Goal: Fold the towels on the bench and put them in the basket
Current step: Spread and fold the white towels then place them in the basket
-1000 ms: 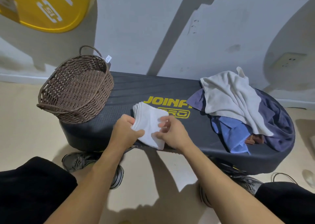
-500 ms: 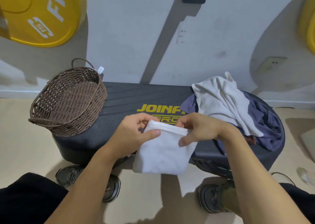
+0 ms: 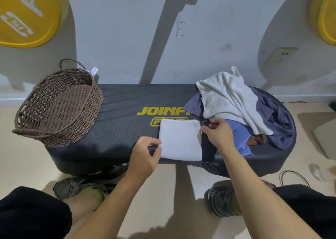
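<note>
The folded white towel [image 3: 180,139] lay flat on the black bench surface [image 3: 118,129], near its front edge and covering part of the yellow logo, where half a second before it had hung in the air between both hands, pinched along its top edge. It had been set down as a neat rectangle, so the fold looked finished or close to it. The left hand [image 3: 145,155] sat at the towel's left edge with thumb and forefinger curled toward each other, touching or just leaving the cloth; whether those fingers still pinched the edge could not be told. The right hand [image 3: 217,132] was at the towel's upper right corner, its fingers curled and close to the hem, and here too a true grip could not be made out. The brown wicker basket [image 3: 58,108] stood on the left end of the surface, well apart from the towel, and what showed of its inside held no towels. On the right end lay a heap of unfolded cloths [image 3: 241,111], a cream towel draped over dark blue and lighter blue pieces, just beside the right hand. By my judgement this first towel was ready either for one more fold or to be carried left into the basket, and most of the task remained, since the heap was untouched.
</note>
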`<action>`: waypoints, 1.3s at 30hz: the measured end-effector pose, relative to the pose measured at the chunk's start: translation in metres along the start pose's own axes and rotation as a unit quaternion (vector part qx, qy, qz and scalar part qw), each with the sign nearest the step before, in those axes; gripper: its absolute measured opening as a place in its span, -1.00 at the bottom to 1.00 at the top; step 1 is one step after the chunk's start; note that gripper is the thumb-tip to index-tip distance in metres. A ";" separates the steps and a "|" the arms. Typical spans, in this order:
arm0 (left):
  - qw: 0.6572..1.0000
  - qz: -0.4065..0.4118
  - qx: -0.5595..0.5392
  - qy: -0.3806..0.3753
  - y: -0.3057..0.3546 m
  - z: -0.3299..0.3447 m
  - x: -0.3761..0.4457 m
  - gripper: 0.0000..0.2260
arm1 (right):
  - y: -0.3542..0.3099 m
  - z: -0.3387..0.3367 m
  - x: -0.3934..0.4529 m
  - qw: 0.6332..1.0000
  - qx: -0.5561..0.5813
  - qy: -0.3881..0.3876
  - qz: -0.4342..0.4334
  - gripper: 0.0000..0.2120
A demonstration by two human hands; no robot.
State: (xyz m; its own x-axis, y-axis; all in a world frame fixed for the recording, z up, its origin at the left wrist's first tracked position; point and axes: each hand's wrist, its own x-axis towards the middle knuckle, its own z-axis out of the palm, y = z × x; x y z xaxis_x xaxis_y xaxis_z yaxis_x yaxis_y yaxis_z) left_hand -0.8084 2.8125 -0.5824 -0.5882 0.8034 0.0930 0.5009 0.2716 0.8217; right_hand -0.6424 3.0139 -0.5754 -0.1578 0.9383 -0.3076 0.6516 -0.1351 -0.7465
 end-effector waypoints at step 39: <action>0.992 -0.098 0.061 -0.047 -0.006 0.025 0.019 -0.77 | 0.019 0.024 -0.044 0.987 0.033 -0.146 -0.053 -0.72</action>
State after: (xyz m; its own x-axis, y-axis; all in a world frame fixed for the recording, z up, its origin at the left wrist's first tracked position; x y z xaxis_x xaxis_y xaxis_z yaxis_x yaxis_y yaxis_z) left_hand -0.8066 2.8398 -0.5995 -0.6229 0.7731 -0.1196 0.4597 0.4854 0.7437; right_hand -0.6408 2.9622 -0.5895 -0.4365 0.8178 -0.3750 0.5718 -0.0697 -0.8175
